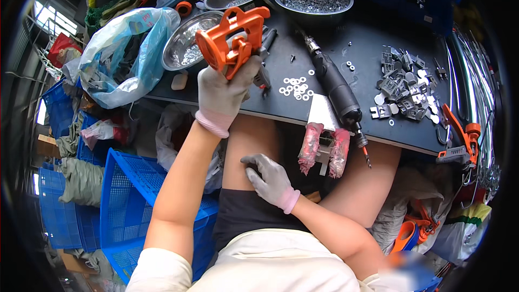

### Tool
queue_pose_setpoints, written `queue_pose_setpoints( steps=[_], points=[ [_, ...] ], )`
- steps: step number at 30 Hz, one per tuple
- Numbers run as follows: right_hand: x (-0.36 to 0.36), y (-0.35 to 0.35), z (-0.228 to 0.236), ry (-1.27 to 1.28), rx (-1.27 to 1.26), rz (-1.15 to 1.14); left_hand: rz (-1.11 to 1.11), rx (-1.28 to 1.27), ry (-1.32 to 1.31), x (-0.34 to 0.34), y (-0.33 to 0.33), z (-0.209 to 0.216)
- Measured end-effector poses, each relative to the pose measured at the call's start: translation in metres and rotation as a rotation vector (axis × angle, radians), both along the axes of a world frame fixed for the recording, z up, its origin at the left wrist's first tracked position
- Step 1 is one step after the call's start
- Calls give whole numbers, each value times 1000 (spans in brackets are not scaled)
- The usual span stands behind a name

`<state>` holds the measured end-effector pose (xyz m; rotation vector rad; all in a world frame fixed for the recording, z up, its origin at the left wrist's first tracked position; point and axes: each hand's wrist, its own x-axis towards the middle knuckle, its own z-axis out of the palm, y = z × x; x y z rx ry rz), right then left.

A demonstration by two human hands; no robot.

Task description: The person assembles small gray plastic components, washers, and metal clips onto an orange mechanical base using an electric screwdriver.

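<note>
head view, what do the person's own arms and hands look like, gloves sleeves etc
The left hand and right hand each wear a pale grey glove with a pink cuff; the right one looks darker toward the fingertips. Both forearms are bare. A short cream sleeve covers the upper left arm. No markings can be made out on the gloves.

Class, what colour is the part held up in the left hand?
The held part in the left hand is orange; the head view shows it best.
</note>
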<state>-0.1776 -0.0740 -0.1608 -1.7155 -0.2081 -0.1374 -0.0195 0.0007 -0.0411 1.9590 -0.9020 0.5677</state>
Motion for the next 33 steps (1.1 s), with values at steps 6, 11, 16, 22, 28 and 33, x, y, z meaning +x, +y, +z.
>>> queue_pose_setpoints(
  steps=[6, 11, 16, 22, 28, 33],
  points=[
    [0, -8, -5, 54, 35, -15, 77, -135, 383, -27, -12, 64],
    [2, -1, 0, 20, 35, -2, 17, -1, 442, -18, -18, 46],
    [6, -7, -4, 76, 85, 11, -44, 97, 408, -2, -46, 62],
    [-3, -7, 0, 111, 83, 2, -54, 43, 454, -14, -47, 46],
    [4, -10, -17, 125, 211, -38, -80, 149, 460, -18, -58, 66],
    [1, -6, -23, 0, 180, -94, 34, 415, 403, -3, -40, 13]
  ],
)
